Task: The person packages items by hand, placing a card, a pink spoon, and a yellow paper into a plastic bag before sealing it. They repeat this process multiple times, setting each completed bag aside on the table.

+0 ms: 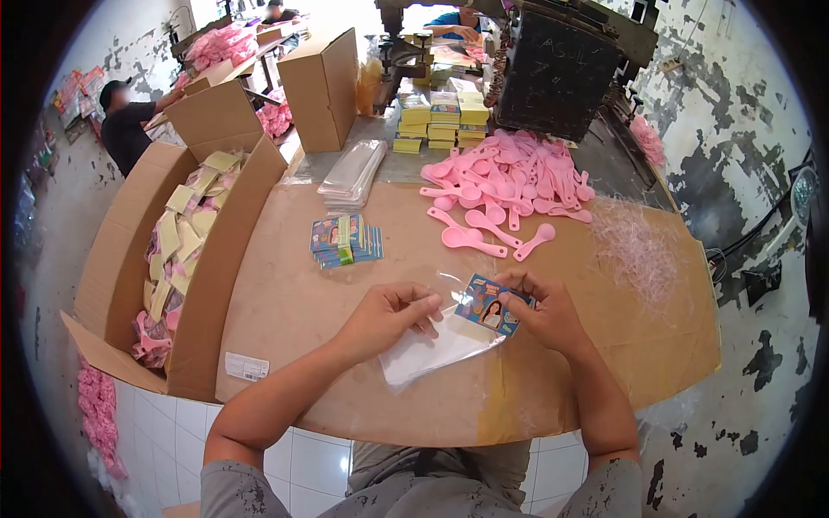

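My right hand [542, 309] pinches a blue printed card [494, 304] with a picture of a person on it. Beside it, my left hand [399, 318] has thumb and fingers curled together at the edge of a clear plastic bag; whether it grips the film is hard to make out. Under both hands lies a stack of clear bags [423, 356] on the cardboard-covered table. A pile of blue cards [347, 240] sits behind my left hand. Farther back to the right is a heap of pink spoons [509, 177].
An open carton [216, 285] of packed items stands at the left, a tall box [319, 91] behind. More bags [354, 173], card stacks [445, 116], a black machine [557, 73] and plastic strands [635, 250] surround the work area. Two people sit farther back; another is at the left.
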Demonstrator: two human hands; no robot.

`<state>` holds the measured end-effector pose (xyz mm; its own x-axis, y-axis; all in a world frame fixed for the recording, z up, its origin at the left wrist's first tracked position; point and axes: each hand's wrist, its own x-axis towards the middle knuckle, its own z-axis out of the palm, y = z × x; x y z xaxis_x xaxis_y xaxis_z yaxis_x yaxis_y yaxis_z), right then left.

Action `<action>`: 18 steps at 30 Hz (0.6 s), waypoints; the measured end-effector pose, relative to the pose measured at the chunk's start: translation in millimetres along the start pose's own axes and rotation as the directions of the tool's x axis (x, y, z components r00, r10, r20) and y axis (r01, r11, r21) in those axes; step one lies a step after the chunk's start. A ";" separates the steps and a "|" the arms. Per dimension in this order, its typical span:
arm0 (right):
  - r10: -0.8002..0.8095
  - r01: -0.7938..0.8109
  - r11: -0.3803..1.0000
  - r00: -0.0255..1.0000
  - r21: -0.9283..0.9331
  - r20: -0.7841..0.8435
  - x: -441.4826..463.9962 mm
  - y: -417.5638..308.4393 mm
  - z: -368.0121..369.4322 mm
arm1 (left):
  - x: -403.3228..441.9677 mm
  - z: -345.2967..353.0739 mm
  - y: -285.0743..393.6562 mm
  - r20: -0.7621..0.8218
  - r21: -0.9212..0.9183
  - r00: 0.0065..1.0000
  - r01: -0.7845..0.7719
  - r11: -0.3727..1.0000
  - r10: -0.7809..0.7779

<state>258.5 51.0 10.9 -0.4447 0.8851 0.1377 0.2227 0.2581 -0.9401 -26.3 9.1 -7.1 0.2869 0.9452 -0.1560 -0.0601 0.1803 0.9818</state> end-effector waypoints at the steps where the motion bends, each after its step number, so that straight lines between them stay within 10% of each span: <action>1: -0.014 0.014 0.999 1.000 0.031 -0.016 -0.8 -0.3 1.1 | 0.3 0.5 -3.1 0.011 0.079 1.000 -0.006 0.997 0.005; 5: -0.024 0.039 0.989 0.994 0.140 -0.104 -2.7 -4.8 5.0 | -2.2 4.4 -6.1 0.028 0.042 0.999 -0.018 0.999 0.017; 14: -0.312 0.358 0.899 0.928 -0.254 0.204 -1.3 -4.5 14.8 | -8.6 19.9 -10.0 0.115 0.234 0.992 -0.082 0.969 0.056; 18: -0.023 0.023 0.997 1.000 0.072 0.005 -6.7 -10.5 29.9 | -10.3 21.3 -9.9 0.111 0.201 0.992 -0.077 0.976 0.055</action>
<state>233.2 30.8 10.5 -0.4541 0.8769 0.1578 0.1493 0.2495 -0.9568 -8.3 -8.2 -12.9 0.3874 0.9177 -0.0884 0.1118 0.0484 0.9926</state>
